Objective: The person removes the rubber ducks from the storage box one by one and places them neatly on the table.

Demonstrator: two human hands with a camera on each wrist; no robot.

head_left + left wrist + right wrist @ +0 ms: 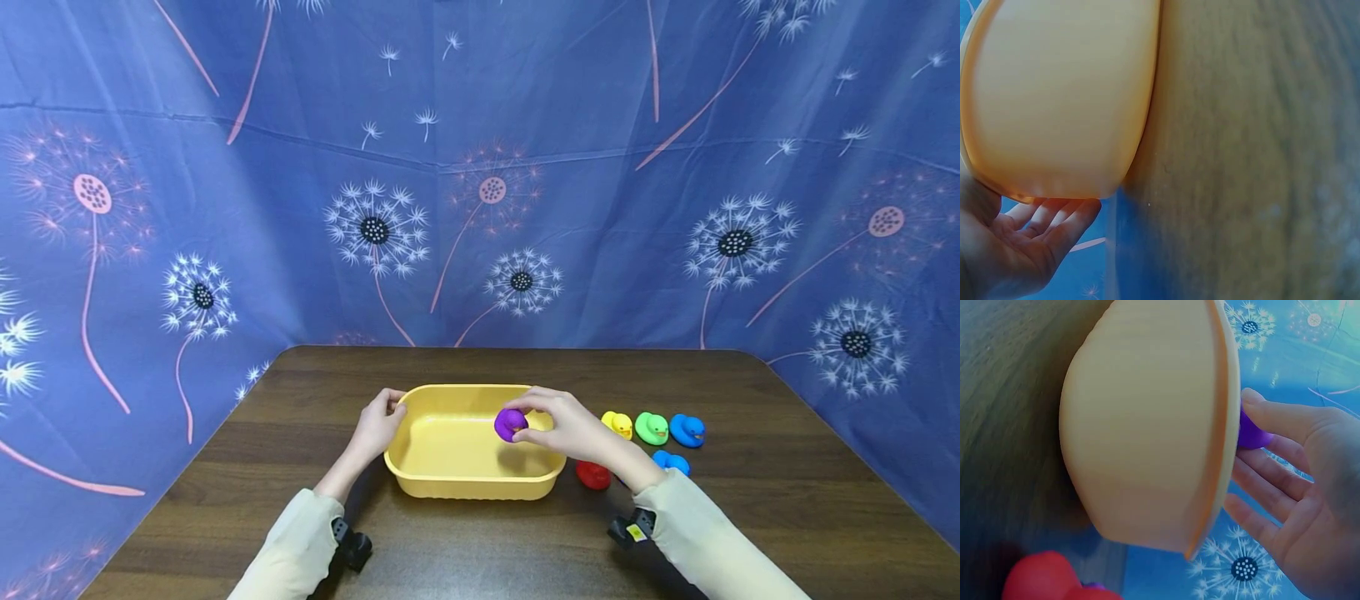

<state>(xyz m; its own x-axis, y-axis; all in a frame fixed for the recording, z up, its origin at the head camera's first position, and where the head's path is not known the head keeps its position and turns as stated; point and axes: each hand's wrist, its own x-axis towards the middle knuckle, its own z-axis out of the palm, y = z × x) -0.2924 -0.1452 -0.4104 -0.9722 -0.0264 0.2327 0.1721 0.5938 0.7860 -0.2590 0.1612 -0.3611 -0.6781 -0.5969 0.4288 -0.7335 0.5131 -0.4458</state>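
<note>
A purple rubber duck (507,424) is pinched between the thumb and fingers of my right hand (566,423), over the right part of a yellow plastic tub (480,488). In the right wrist view the tub's wall (1147,425) hides much of the duck (1252,434), which shows just beyond the rim. My left hand (377,427) grips the tub's left end, thumb at the rim and fingers outside. From the left wrist, the hand (1029,247) shows with its fingers against the tub's end (1063,106). Inside the tub, the visible floor is bare.
Right of the tub stand a yellow duck (617,424), a green duck (652,428) and a blue duck (687,430) in a row. Nearer are a red duck (593,475) and another blue duck (672,461), partly behind my right forearm. A patterned blue cloth (480,100) hangs behind the wooden table (225,500).
</note>
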